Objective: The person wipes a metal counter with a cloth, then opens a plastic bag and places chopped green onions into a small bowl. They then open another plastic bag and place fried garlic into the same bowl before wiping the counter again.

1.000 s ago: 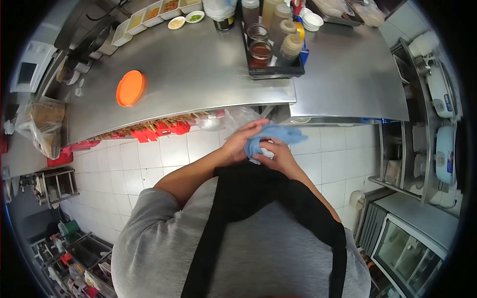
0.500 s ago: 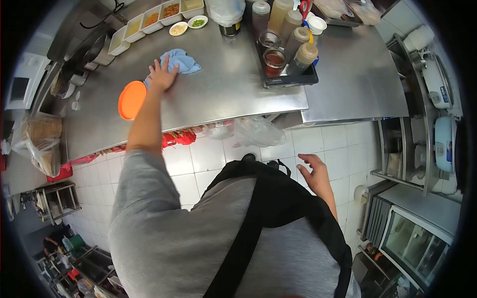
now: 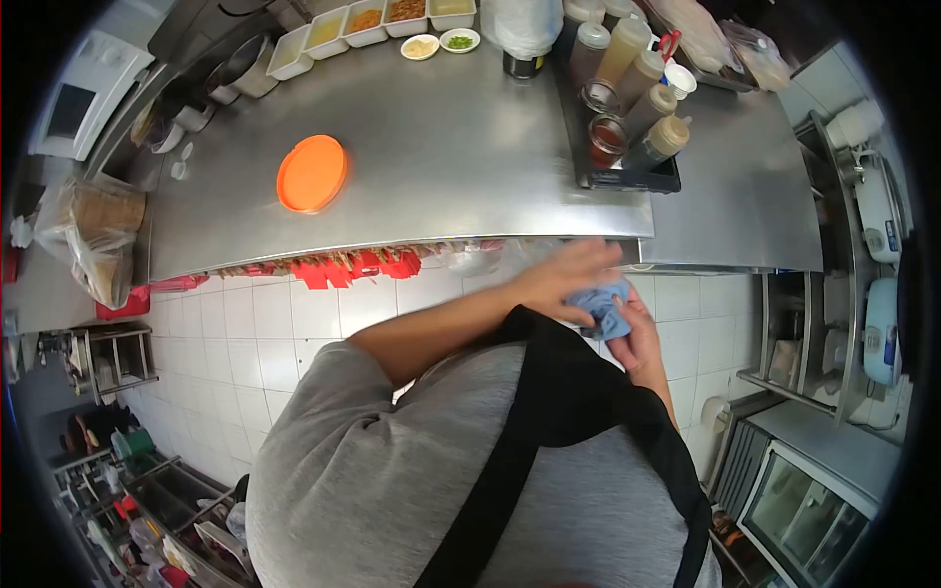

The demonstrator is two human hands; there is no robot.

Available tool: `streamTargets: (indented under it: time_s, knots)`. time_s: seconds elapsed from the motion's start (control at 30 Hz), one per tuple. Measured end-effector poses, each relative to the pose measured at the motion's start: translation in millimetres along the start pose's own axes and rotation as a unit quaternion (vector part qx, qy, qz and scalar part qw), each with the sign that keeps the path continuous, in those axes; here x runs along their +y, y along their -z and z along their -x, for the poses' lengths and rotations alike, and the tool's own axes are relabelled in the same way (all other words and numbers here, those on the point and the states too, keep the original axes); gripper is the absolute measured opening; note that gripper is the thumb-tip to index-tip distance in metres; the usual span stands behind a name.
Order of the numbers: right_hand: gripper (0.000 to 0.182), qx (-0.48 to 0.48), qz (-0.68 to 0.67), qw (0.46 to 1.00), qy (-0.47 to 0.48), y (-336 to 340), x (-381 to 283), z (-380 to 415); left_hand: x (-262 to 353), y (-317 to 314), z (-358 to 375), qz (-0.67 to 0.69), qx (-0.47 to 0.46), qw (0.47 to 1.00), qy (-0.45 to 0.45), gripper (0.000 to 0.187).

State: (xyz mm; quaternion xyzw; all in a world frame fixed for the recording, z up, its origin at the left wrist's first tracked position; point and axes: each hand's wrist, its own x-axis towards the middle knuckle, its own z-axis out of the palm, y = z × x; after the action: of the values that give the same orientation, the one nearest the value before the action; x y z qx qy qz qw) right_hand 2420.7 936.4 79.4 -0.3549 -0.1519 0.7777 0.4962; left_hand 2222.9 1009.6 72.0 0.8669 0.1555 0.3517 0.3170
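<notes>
A crumpled blue cloth (image 3: 600, 306) is in front of my body, just off the counter's front edge. My right hand (image 3: 639, 335) is closed round its right side. Over the cloth's left and upper side is my left hand (image 3: 569, 277), blurred by motion, its fingers stretched out and its thumb apart. Whether the left palm touches the cloth is hard to tell. On the steel counter (image 3: 421, 147), left of both hands, lies an orange round lid (image 3: 312, 173).
A black tray (image 3: 627, 182) of sauce bottles and jars stands at the counter's right part. Along the back are white food containers (image 3: 368, 22) and two small dishes (image 3: 459, 40). Bagged bread (image 3: 93, 230) sits at far left. Red items (image 3: 358, 267) show below the counter edge.
My left hand has left the counter with the blue cloth and come right, towards my body. My right hand has closed on the cloth. The view has shifted left.
</notes>
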Motion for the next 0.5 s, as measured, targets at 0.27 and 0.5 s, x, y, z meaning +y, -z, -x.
streamTargets:
  time_s: [0.27,0.5]
  knots:
    - [0.034,0.216,0.032,0.950,0.224,17.7,-105.6,9.4,-47.7,220.4,169.5,-0.569,0.196,0.701,0.383,0.035]
    - [0.047,0.331,0.178,0.880,0.289,17.1,-146.2,-51.6,-60.9,217.0,179.5,-0.507,0.198,0.731,0.411,0.018]
